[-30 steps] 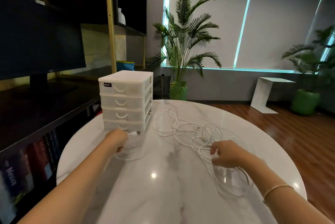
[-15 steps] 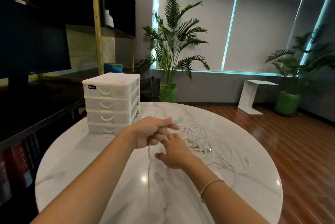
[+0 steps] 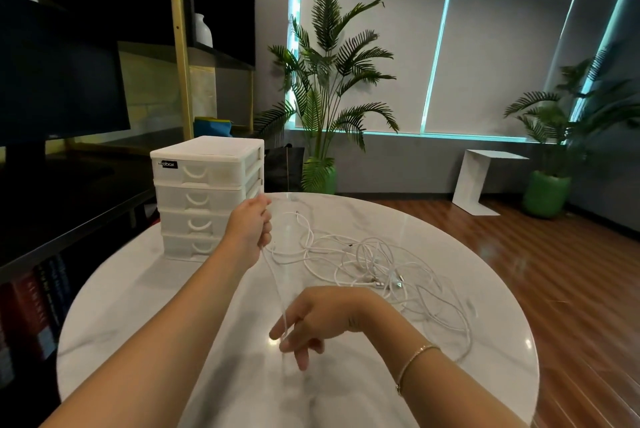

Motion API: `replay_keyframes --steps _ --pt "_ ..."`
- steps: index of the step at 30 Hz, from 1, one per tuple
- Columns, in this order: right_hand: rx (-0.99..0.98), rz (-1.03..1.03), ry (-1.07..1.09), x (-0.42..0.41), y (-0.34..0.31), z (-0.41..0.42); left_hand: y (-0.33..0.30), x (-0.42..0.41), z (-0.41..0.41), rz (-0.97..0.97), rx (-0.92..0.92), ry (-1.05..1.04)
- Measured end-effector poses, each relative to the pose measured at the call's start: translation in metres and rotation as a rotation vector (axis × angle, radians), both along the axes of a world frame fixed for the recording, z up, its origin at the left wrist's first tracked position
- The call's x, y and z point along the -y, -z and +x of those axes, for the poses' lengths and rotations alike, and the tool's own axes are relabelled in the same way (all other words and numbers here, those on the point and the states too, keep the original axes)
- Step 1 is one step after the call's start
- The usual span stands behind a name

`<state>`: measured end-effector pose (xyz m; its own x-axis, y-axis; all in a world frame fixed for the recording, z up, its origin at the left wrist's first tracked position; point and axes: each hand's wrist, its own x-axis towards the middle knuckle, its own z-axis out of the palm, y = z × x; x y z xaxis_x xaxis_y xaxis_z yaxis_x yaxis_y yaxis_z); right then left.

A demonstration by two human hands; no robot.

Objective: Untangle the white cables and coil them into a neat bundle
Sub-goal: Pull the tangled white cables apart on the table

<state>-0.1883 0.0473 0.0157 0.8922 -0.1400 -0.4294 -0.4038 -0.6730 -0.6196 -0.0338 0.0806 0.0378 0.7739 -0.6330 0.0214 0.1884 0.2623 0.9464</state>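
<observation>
While the two hands were close together over the middle of the table half a second ago, they are now drawn apart, and a single strand of white cable runs taut between them. Nearest the camera, the right hand hovers above the near part of the round marble table, with a thin bracelet on its wrist; its thumb and fingertips pinch the low end of the strand, the other fingers hanging loosely. From there the strand rises to the left hand, which is lifted above the table just in front of the drawer box and is clenched round the upper end of the cable. That box stands at the far left edge of the table, its four drawers closed.

To the right of the left hand, the rest of the cables lie in a loose tangle across the middle and the right side of the table, with wide loops trailing toward the right edge and a few plugs visible in the knot. Whether the held strand is fully free of that heap I cannot tell.

I judge that one cable's length is being pulled out of the tangle, an early step: nothing is coiled yet, and most of the untangling remains. Beyond the table, potted palms stand by the window wall.
</observation>
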Motion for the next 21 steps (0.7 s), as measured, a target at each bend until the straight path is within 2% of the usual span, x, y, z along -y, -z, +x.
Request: replay_keyframes --steps 3,6,11,13,14,17,18,21 --pt "-0.050 -0.043 -0.087 -0.007 -0.002 0.000 0.011 0.003 0.007 0.059 0.043 -0.115" --pt "-0.017 -0.071 -0.099 -0.006 0.000 0.004 0.019 0.008 0.010 0.105 0.089 -0.162" --pt "-0.037 0.123 -0.068 0.010 -0.003 0.000 0.033 0.018 0.008 0.216 0.189 -0.150" --pt "0.008 0.135 -0.009 0.019 -0.006 0.000 0.041 0.021 0.007 0.238 0.192 -0.124" --pt "0.064 0.051 0.055 0.028 -0.006 0.002 0.044 0.023 0.006 0.244 0.195 -0.114" --pt "0.181 -0.516 0.243 0.061 0.000 0.007 0.050 0.028 0.006 0.261 0.234 -0.112" --pt "0.185 -0.604 0.305 0.072 0.004 0.006 0.051 0.029 0.007 0.265 0.252 -0.117" --pt "0.085 -0.691 0.411 0.099 0.021 0.000 0.054 0.033 0.006 0.278 0.296 -0.112"
